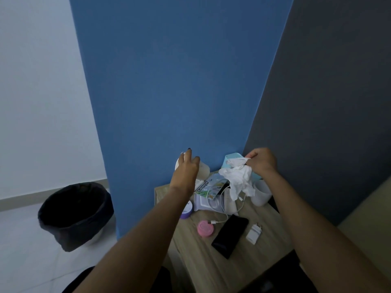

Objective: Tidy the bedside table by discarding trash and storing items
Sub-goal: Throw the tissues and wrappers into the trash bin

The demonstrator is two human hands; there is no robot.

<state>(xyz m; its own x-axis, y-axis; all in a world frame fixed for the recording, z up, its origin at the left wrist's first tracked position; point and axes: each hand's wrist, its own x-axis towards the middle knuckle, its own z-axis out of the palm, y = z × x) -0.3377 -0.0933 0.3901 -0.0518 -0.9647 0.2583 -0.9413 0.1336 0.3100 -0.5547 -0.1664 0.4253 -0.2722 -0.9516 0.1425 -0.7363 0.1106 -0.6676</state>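
On the wooden bedside table [213, 269], my right hand [262, 160] pinches a crumpled white tissue [239, 178] and holds it up above the clutter at the back. My left hand [187, 166] hovers with fingers spread over a white cylindrical container [202, 171] at the back left; whether it touches is unclear. Under the tissue lie a colourful packet [211, 187], a white cable [222, 210] and a light blue box [231, 158]. Nearer to me sit a black phone [230, 234], a white charger plug [254, 232], a pink round tin [205, 228] and a purple-lidded jar [187, 211].
A bin lined with a black bag [76, 214] stands on the pale floor left of the table. A blue wall panel rises behind the table, a dark grey one to the right. A white cup [262, 193] stands at the table's back right. A beige bed edge [368, 218] lies at the far right.
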